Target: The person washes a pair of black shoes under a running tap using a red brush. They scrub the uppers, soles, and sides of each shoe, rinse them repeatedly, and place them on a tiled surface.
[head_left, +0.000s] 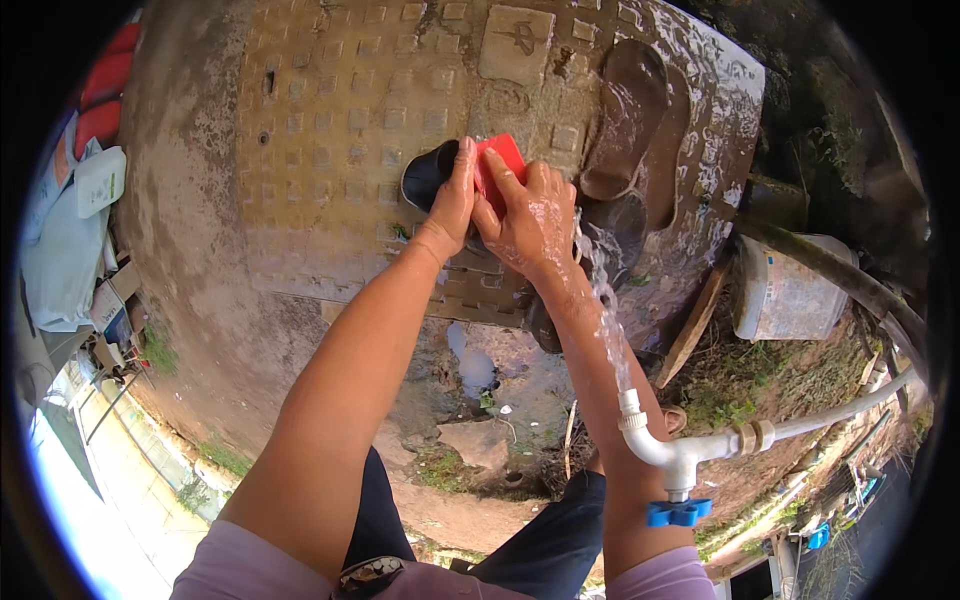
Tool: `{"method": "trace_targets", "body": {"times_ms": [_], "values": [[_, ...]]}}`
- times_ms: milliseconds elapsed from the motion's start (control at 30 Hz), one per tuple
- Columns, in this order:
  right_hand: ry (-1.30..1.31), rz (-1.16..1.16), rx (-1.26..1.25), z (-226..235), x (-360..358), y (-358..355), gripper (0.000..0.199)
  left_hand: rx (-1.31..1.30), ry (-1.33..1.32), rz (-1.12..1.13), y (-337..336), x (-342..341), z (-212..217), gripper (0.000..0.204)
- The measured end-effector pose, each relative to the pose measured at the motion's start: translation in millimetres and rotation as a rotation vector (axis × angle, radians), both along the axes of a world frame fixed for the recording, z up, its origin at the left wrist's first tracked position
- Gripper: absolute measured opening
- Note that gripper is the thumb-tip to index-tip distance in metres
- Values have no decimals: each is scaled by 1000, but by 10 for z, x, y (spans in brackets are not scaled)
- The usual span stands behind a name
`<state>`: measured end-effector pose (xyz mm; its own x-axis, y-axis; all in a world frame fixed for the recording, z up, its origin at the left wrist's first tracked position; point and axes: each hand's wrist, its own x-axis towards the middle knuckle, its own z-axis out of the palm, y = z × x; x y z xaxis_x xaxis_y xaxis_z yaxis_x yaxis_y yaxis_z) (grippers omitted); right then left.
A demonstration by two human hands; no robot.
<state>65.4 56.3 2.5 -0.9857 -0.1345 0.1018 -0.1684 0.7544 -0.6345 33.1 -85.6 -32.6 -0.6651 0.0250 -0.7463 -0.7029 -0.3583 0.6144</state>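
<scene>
Both of my hands meet over the wet slab in the middle of the head view. My right hand (530, 215) is closed on a flat red block (505, 152), its fingers bent over the near side; the block's exact kind does not show. Against the block's left side lies my left hand (455, 200), fingers together and pressed to it. A dark, hollow thing like a shoe (425, 180) sits just left of that hand, partly hidden by it. Water (598, 270) pours from a white tap (665, 455) with a blue handle (679, 513), past my right wrist.
The raised-square slab (350, 130) is wet. Brown soapy sandals (625, 120) lie on its right side. A whitish plastic container (795, 288) stands at the right beside a wooden stick (695, 322) and the tap's pipe (840, 412). Bags (70, 250) are piled at the far left.
</scene>
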Motion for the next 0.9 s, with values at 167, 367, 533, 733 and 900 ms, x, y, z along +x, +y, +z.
{"method": "trace_targets", "body": {"times_ms": [167, 367, 533, 733, 900], "values": [[-154, 257, 244, 114, 483, 603, 54, -457, 234, -274, 15, 74, -35, 76], [-32, 98, 173, -16, 379, 459, 52, -764, 574, -400, 22, 114, -197, 64], [-215, 242, 304, 153, 751, 729, 61, -739, 538, -370, 52, 145, -305, 46], [12, -59, 70, -79, 233, 498, 49, -571, 352, -437, 20, 80, -206, 56], [-245, -33, 109, 4, 315, 655, 43, -474, 260, -510, -26, 107, -47, 60]]}}
